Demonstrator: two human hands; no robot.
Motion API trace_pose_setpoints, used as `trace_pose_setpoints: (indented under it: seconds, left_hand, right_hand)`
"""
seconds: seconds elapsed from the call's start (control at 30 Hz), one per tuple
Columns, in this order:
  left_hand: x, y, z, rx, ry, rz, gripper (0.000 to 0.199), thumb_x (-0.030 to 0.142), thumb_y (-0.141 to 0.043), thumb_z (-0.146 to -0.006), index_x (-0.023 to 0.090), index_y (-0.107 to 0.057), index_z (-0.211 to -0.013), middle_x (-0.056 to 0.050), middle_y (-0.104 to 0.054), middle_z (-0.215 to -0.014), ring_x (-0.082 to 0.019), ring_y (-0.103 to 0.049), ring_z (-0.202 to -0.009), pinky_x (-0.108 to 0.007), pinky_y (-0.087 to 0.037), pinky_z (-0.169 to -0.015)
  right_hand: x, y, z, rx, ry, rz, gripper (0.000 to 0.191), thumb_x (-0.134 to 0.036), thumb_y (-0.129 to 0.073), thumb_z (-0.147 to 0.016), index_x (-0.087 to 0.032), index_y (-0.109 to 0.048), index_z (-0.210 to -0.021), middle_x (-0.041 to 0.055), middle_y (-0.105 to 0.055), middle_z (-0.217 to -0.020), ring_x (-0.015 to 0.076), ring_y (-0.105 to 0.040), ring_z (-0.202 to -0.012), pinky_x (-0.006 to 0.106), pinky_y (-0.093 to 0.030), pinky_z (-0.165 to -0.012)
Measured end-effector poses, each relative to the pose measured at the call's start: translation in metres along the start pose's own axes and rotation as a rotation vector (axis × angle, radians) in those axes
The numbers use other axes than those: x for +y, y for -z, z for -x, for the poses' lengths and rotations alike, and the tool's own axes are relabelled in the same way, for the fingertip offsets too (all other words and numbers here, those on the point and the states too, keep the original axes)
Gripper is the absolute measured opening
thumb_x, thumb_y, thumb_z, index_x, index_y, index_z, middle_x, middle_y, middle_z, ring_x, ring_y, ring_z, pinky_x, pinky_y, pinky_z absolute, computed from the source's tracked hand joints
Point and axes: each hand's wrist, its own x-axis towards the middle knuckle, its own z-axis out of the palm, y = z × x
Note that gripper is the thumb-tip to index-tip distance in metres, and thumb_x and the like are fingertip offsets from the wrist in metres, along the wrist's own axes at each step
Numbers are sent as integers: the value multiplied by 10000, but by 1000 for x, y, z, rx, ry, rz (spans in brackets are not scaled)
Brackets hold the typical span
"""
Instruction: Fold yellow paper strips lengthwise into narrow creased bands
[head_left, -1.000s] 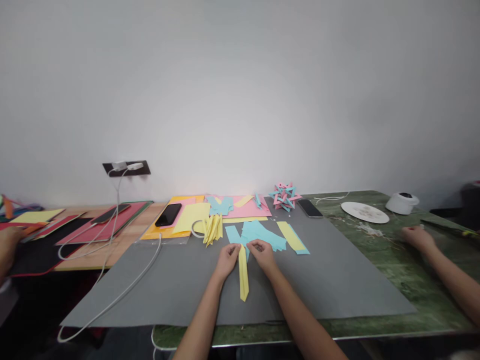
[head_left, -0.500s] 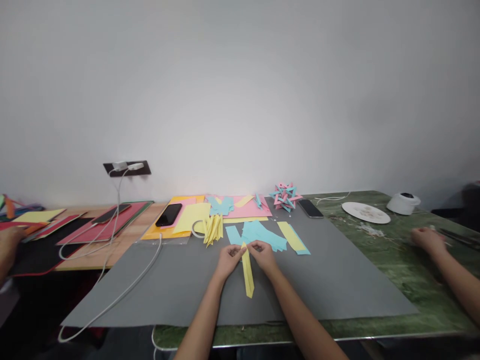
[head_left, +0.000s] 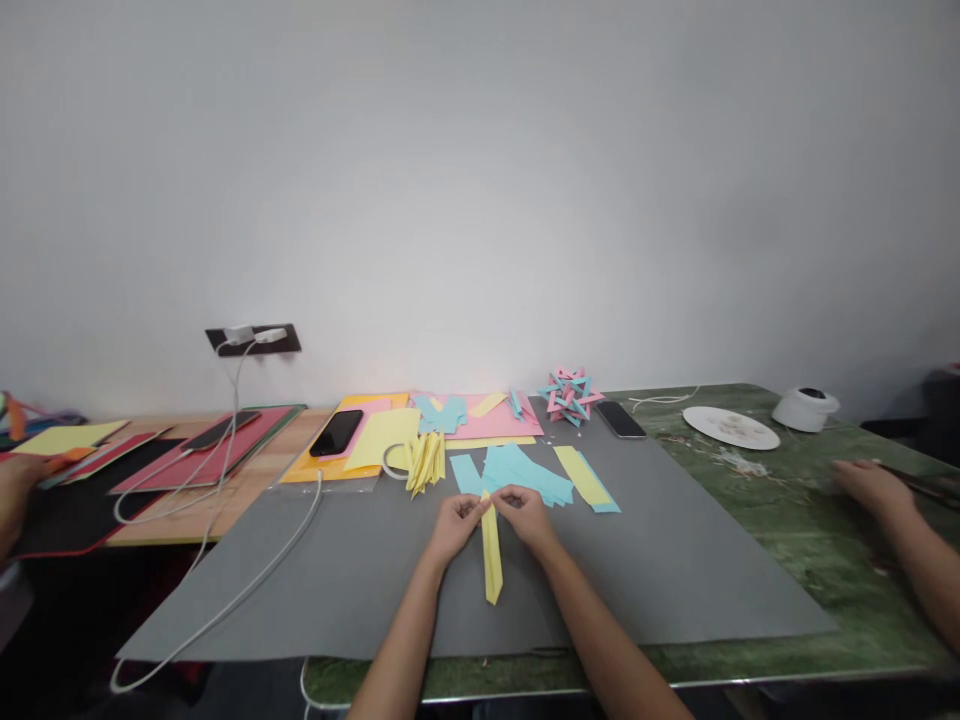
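Both my hands meet over the middle of the grey sheet [head_left: 652, 570]. Between them is a folded yellow paper strip [head_left: 491, 560], its pointed lower end toward me. My left hand [head_left: 456, 522] pinches the strip's upper end from the left. From the right, my right hand [head_left: 525, 512] pinches the same end; the fingertips nearly touch. Just beyond my hands lie fanned blue paper strips [head_left: 525, 472] and a flat yellow strip [head_left: 581, 475] over a blue one. A bundle of folded yellow strips [head_left: 426, 462] stands farther left, beside a roll of tape [head_left: 393, 460].
A pink and blue paper star model [head_left: 570, 396] stands at the back near a phone [head_left: 621, 420]. Another phone [head_left: 337, 433] rests on coloured paper. A white cable [head_left: 255, 580] crosses the left side. Other people's hands work at left [head_left: 22, 490] and right [head_left: 874, 488].
The strip's lower end has swung slightly left and toward me; my hands keep their pinch. At right, the other person's hand has shifted a little to the right.
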Motion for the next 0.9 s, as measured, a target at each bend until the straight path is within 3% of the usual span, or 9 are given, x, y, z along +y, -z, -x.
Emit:
trace_pose_setpoints:
  seconds: [0.2, 0.47, 0.9]
  left_hand:
    - [3, 0, 1, -21, -2, -45, 344, 435, -499, -655, 108, -603, -627, -2, -533, -516, -95, -429, -477, -190, -324, -451]
    - [7, -2, 2, -16, -40, -104, 342, 443, -504, -644, 118, -593, -580, 14, -506, -489, -85, -405, -466, -185, -304, -440]
    - [1, -2, 0, 91, -24, -97, 286, 392, -552, -619, 111, -608, -611, 15, -495, -450, -77, -392, -426, -185, -292, -413]
  right_hand:
    - [0, -2, -1, 13, -14, 16, 141, -276, -536, -593, -145, -586, -579, 8, -579, -566, 125, -511, -551, 219, -404, -545]
    - [-6, -1, 1, -28, 38, 45, 216, -325, -487, -667, -154, -608, -613, 27, -603, -595, 141, -528, -576, 234, -421, -570]
    - [1, -5, -2, 120, 26, 52, 190, -326, -545, -599, -149, -604, -632, 30, -603, -593, 135, -525, -547, 239, -428, -537]
